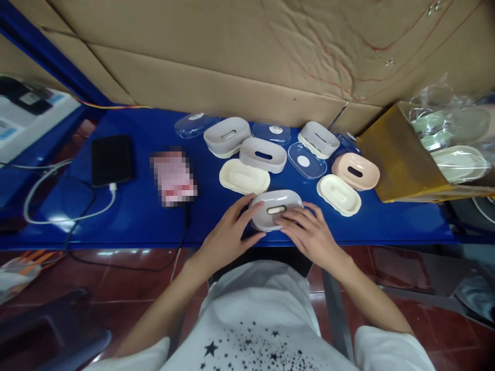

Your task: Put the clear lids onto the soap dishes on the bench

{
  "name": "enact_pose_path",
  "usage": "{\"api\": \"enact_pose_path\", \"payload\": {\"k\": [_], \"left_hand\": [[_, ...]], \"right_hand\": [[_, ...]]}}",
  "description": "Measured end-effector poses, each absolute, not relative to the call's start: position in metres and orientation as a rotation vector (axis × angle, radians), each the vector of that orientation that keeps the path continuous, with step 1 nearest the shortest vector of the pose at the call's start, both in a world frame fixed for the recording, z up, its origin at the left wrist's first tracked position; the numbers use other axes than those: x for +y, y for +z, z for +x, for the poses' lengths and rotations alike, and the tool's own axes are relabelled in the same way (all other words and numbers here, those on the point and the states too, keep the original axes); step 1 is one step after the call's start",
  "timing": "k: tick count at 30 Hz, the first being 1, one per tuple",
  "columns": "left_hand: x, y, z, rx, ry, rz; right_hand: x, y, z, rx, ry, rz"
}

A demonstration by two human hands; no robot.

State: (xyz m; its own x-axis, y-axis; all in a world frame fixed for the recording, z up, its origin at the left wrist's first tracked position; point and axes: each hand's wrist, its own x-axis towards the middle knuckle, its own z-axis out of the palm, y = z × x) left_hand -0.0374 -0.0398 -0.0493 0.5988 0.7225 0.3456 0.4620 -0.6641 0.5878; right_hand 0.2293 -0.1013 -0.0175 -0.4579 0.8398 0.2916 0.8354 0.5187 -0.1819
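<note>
At the table's front edge, a grey oval soap box [284,198] with a slot in its top lies between both hands. My left hand [232,229] grips its left end, fingers curled round the rim. On the right end and top, my right hand [309,229] has its fingers pressed. Just behind are a cream tray [244,176] and a grey slotted piece [266,154]. Another grey piece [227,135] sits farther back left, and a third [319,138] back right. A pink slotted piece [356,171] and a second cream tray [339,196] lie to the right.
Clear lids [307,161] lie among the pieces on the blue table [209,221]. A black device [111,159] with a white cable and a blurred pink object [174,176] are at left. A cardboard box [390,159] of wrapped pieces stands right.
</note>
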Motion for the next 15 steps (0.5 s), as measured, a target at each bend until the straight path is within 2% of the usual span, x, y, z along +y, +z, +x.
{"api": "enact_pose_path", "payload": {"k": [6,9,15], "left_hand": [[-0.04,-0.051,-0.038,0.896,0.812,2.483],[-0.041,-0.05,-0.037,0.872,0.819,2.497],[-0.043,-0.046,-0.038,0.881,0.794,2.503]], "right_hand": [[-0.094,-0.019,0.234,-2.506,0.12,-1.289],[-0.057,-0.004,0.246,-2.426,0.126,-1.229],[0.032,-0.001,0.243,-2.419,-0.031,-1.459]]}}
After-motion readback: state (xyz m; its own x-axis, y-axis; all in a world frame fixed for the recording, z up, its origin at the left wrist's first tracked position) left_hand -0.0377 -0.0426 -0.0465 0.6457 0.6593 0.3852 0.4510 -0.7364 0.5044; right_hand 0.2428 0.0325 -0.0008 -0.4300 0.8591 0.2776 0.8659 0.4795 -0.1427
